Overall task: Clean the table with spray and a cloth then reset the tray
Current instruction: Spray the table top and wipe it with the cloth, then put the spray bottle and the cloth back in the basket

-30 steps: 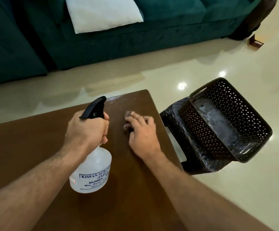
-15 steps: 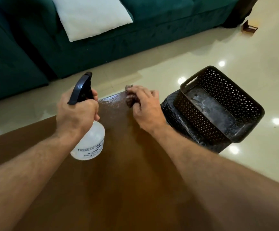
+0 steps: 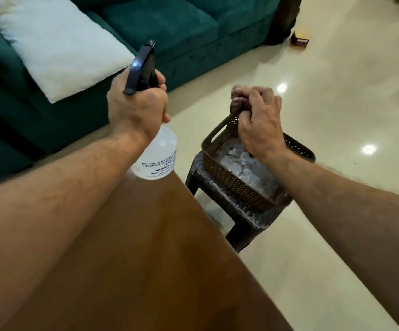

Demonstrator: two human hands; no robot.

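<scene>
My left hand (image 3: 136, 108) grips the neck of a clear spray bottle (image 3: 157, 161) with a black trigger head, held up in the air above the far corner of the brown wooden table (image 3: 146, 259). My right hand (image 3: 260, 123) is closed around a small bunched dark brown cloth (image 3: 237, 101), lifted off the table and held over the dark perforated tray (image 3: 227, 180). The tray sits tilted on a dark stool to the right of the table, with a crumpled shiny lining inside it.
The dark stool (image 3: 241, 225) stands close against the table's right edge on a glossy cream floor (image 3: 336, 91). A teal sofa (image 3: 169, 27) with a white cushion (image 3: 62, 44) lies beyond the table. A small brown box (image 3: 301, 40) sits on the floor far right.
My right hand has lifted the cloth off the table's far corner and moved it right, over the tray. My left hand has raised the spray bottle higher and further away.
</scene>
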